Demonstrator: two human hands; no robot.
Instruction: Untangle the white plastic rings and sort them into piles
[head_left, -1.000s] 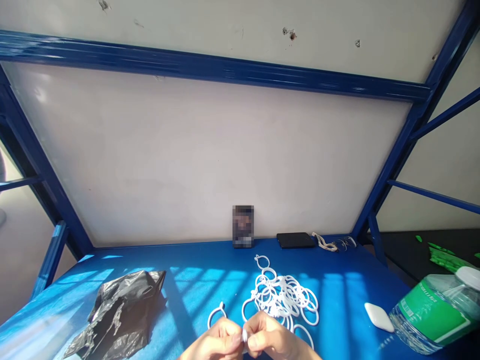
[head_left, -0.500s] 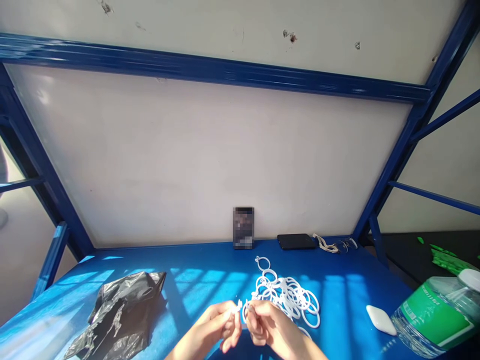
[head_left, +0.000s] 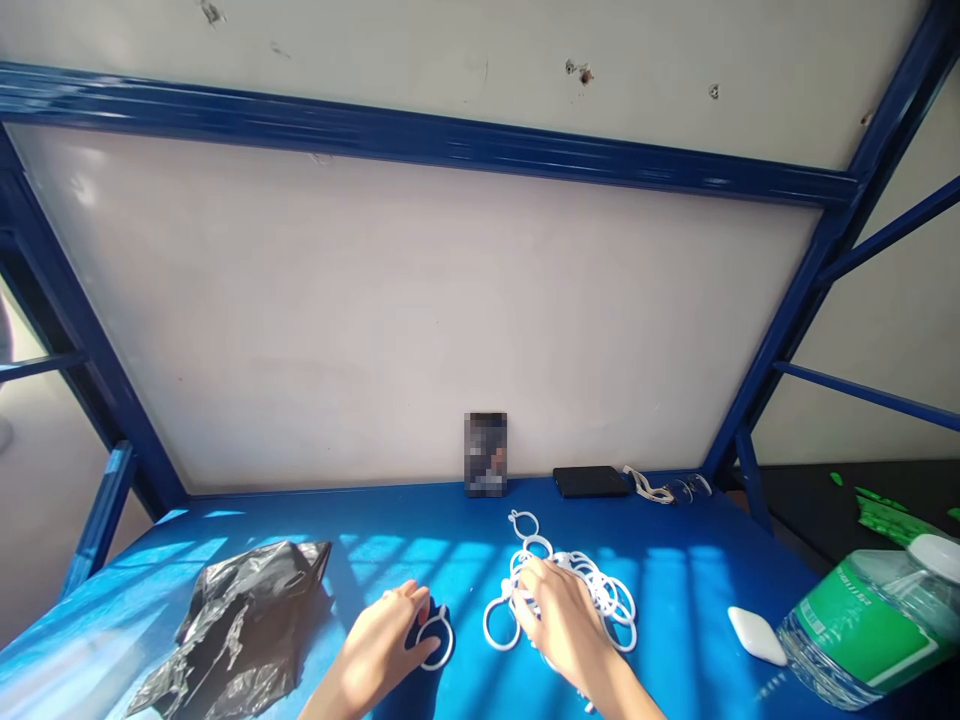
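My left hand point(head_left: 386, 640) is low over the blue tabletop, thumb and fingers apart. Its thumb overlaps a single white plastic ring point(head_left: 449, 640) with a small tab at its top. Further right, my right hand point(head_left: 559, 615) reaches into a heap of white plastic rings point(head_left: 619, 605). Its fingers are bent down and close together on rings in the heap, the fingertips partly hidden. One ring point(head_left: 487, 633) pokes out left of these fingers, and linked rings point(head_left: 525, 515) trail off at the back of the heap.
A crumpled black plastic bag point(head_left: 247, 620) lies at left. Against the wall stands a blurred dark device point(head_left: 485, 455), with a black phone point(head_left: 591, 482) and a cable point(head_left: 649, 487) beside it. At right are a white case point(head_left: 756, 635) and a large bottle point(head_left: 862, 620). Blue metal bars point(head_left: 420, 135) frame the space.
My hands, close together at the front before, have moved apart. The left went leftward, where the single ring now shows; the right moved up and right into the heap.
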